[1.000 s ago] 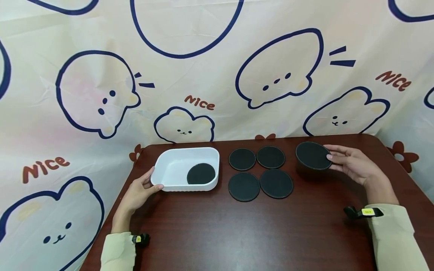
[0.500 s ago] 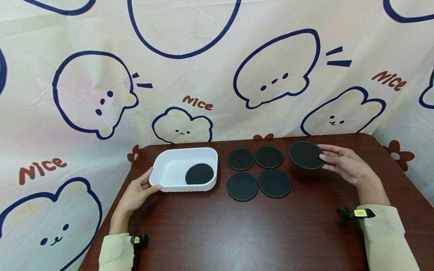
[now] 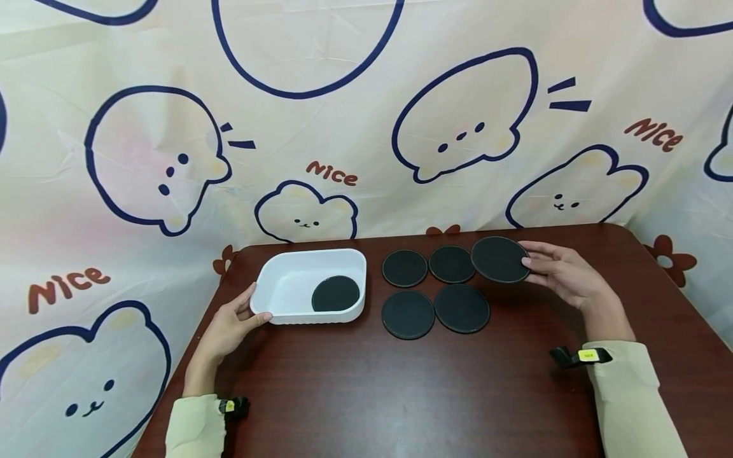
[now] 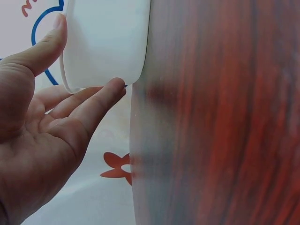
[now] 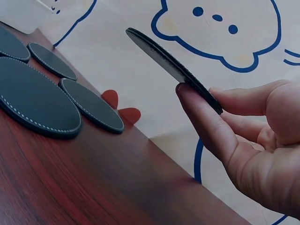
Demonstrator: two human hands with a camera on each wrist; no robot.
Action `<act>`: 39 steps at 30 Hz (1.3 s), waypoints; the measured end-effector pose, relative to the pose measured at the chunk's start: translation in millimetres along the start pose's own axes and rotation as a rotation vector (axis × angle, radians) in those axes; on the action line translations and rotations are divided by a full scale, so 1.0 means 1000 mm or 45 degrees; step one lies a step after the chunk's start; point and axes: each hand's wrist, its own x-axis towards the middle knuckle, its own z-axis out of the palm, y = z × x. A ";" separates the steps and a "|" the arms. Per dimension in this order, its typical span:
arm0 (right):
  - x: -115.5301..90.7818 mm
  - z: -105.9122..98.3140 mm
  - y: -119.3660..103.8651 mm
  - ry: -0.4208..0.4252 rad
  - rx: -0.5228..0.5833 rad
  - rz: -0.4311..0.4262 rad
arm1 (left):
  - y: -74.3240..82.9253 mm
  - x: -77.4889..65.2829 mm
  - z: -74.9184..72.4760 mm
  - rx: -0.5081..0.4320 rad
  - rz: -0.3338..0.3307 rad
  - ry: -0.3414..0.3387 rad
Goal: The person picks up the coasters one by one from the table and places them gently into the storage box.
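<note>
A white oblong plastic box (image 3: 312, 317) stands at the back left of the table. My left hand (image 3: 231, 327) grips its left end, thumb at the near corner and fingers along the end wall. A round black coaster (image 3: 335, 294) lies inside, in the right part. My right hand (image 3: 564, 273) pinches another black coaster (image 3: 499, 259) by its right edge, thumb on one face and fingers on the other. In the right wrist view this held coaster (image 5: 176, 68) is tilted, above the table, showing a layered edge. In the head view it slightly overlaps the back right coaster (image 3: 452, 264).
Several black coasters with pale edge stitching lie in two rows right of the box, including the front left one (image 3: 408, 315) and front right one (image 3: 462, 308). The dark red-brown wooden table (image 3: 401, 394) ends at a cartoon-printed cloth (image 3: 378, 146) behind it.
My right hand has carried its coaster leftward, closer to the coasters on the table. The left hand and the box hold still; the head view has shifted slightly.
</note>
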 end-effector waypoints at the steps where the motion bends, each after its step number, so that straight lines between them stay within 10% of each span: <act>1: 0.001 0.002 0.000 -0.001 0.001 0.003 | 0.000 0.000 0.000 0.001 -0.003 0.001; 39: 0.024 0.057 0.003 -0.058 0.056 0.009 | -0.001 0.002 0.000 -0.003 -0.022 -0.014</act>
